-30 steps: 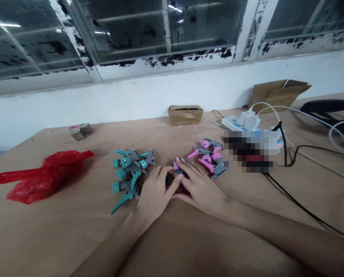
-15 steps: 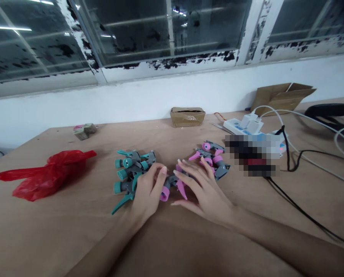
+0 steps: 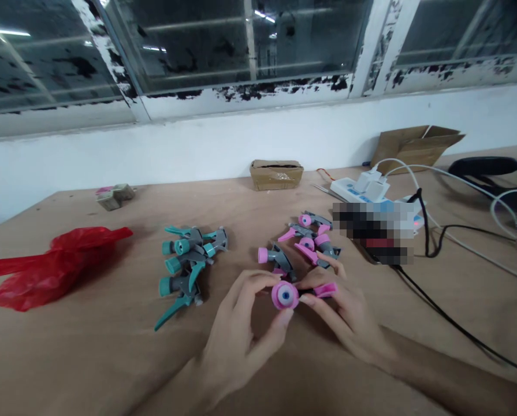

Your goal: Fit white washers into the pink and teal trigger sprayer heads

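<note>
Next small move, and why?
I'd lay the held pink spray head beside the other pink ones: the left hand and right hand both hold it, its color matches theirs, and the teal ones lie apart.

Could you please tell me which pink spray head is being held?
The spray head between the left hand and right hand, its round cap facing the camera; the other pink ones lie on the table.

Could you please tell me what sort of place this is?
Perhaps a workshop: teal-and-grey plastic trigger heads and pink-and-grey ones lie on a brown tabletop with a white plastic power strip.
</note>
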A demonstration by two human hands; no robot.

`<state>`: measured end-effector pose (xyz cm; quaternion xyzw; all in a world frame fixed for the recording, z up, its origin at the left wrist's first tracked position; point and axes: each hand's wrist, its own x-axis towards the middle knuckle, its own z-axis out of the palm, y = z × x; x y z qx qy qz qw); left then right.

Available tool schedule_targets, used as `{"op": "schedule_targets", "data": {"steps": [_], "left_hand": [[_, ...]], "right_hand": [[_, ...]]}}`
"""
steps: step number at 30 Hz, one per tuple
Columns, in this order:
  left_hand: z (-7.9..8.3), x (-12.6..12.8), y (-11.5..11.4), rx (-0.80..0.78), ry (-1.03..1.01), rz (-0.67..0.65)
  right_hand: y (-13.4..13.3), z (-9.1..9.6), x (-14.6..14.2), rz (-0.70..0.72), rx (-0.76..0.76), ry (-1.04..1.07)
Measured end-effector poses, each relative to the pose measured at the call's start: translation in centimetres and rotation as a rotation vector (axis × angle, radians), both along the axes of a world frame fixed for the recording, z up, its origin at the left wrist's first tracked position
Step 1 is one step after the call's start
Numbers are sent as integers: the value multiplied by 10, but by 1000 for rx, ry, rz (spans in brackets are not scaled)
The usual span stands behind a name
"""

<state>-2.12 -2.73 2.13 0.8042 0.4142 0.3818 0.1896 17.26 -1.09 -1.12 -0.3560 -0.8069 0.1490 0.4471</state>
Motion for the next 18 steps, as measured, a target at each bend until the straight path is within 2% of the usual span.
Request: {"op": "schedule_targets", "data": {"steps": [2,5,9,13,18], "left_hand": [[-2,0,2,85,11,-13],[-8,1,6,107,59,-15],[-13,2,8,59,56,-36],[-11,4,7,26,41,-45],[-10,4,4,-158,-17,-59]], "right_hand": [[1,-1,2,-15,-5,-1],[2,-3,3,3,-13,-29],[0,-1,2,28,-88,-54],[-1,0,2,36,-124,-40],[2,0,4,38,-119,-61]]}}
